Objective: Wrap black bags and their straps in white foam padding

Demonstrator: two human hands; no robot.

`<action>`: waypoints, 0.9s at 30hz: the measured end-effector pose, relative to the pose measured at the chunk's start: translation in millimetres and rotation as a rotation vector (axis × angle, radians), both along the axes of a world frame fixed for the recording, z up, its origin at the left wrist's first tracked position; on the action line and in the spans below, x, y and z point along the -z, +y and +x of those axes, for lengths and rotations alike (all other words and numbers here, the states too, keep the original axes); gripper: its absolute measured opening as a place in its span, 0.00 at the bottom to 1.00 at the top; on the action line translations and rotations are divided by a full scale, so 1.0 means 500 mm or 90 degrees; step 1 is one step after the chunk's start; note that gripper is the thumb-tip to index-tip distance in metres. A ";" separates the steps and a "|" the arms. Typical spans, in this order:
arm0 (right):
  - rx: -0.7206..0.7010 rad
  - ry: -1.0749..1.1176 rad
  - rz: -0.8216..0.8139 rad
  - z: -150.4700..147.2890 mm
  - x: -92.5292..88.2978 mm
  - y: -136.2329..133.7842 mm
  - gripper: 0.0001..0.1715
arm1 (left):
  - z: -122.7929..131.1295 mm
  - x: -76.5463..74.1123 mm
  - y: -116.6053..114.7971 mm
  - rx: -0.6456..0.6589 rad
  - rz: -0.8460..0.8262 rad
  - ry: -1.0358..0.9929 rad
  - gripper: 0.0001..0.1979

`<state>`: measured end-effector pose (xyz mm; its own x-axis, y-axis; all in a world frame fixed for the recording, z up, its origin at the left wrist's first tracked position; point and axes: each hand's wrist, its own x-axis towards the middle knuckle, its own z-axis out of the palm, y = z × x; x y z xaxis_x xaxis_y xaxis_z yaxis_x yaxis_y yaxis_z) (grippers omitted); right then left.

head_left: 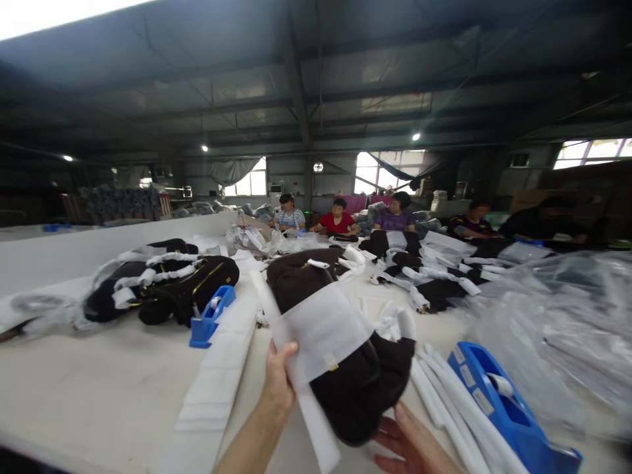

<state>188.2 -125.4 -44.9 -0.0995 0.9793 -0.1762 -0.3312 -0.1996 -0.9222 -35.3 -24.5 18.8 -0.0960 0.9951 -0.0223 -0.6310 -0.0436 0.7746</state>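
A black bag [345, 401] hangs tilted above the table in front of me, with a white foam sheet [320, 329] across its middle. My left hand [280, 382] grips the left edge of the bag, its thumb on top of the foam. At the bag's lower right end is my right hand [407, 441], fingers spread and the thumb tip at or very close to the black fabric. I cannot tell whether it bears any weight. A long white foam strip [316, 428] runs down along the bag's left side.
A stack of white foam sheets [212, 388] lies left of the bag. Blue tape dispensers stand at left [212, 316] and right [508, 408]. Rolled foam strips [449, 408] and clear plastic bags [548, 329] lie right. Wrapped black bags [182, 283] cover the far left. Several people sit across the table.
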 end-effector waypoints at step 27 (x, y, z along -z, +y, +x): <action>0.278 -0.941 0.464 0.061 -0.049 -0.076 0.10 | -0.079 0.022 -0.109 0.243 0.582 0.926 0.13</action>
<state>218.7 -163.3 -20.3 0.0029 0.8011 0.5985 0.9157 0.2384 -0.3236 -74.6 -79.1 7.8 0.6921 0.6078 0.3894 0.4094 -0.7748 0.4817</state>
